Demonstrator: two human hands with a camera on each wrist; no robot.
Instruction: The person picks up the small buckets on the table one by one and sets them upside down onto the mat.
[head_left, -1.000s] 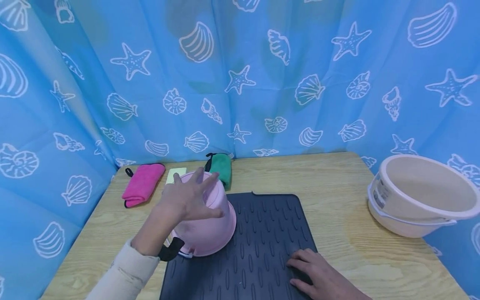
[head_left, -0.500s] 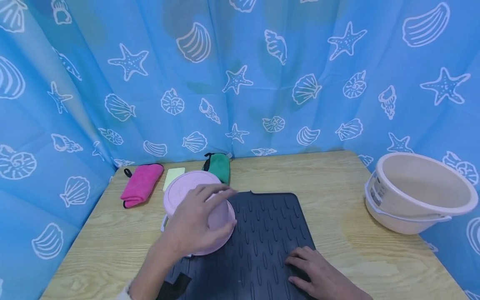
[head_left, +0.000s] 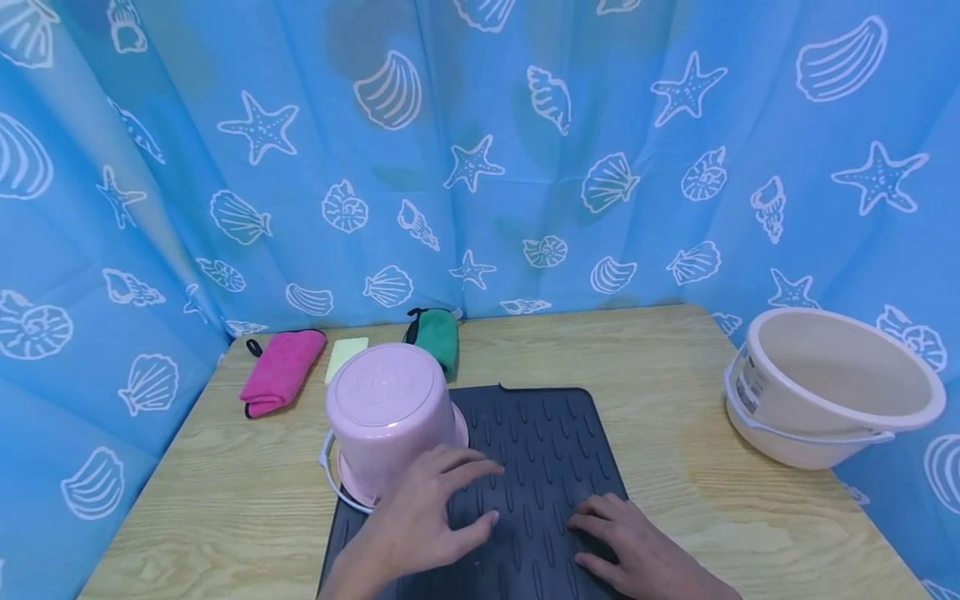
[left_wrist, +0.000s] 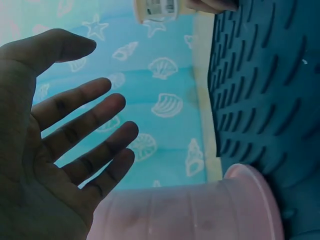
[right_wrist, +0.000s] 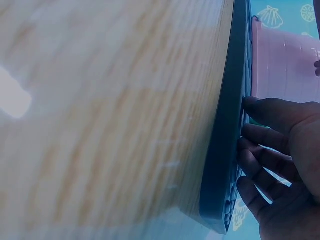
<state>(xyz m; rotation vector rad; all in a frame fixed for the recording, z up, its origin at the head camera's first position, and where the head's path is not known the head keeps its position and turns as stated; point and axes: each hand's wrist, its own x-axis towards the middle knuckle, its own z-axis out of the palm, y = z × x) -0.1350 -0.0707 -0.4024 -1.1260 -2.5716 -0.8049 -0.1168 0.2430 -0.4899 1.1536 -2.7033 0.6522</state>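
A pink bucket (head_left: 386, 417) stands upside down on the left part of a dark ribbed mat (head_left: 525, 467), its pale handle (head_left: 330, 479) hanging at the lower left. My left hand (head_left: 431, 517) is in front of the bucket with fingers spread and nothing held; it overlaps the bucket's lower edge in the head view. In the left wrist view the fingers of the left hand (left_wrist: 75, 135) are apart, with the bucket (left_wrist: 190, 215) below them. My right hand (head_left: 630, 546) rests its fingertips on the mat's right side, also visible in the right wrist view with loosely bent fingers (right_wrist: 267, 155).
A cream basin-like bucket (head_left: 780, 433) with a handle stands upright at the table's right edge. At the back left lie a folded pink cloth (head_left: 283, 372), a pale yellow sponge-like block (head_left: 347, 357) and a green cloth (head_left: 437, 337). A blue shell-patterned curtain (head_left: 510, 225) encloses the wooden table (head_left: 202, 500).
My left hand has come off the bucket's upturned base and moved down and right toward me. The bucket stays in place, its handle now showing. The right hand has stayed on the mat.
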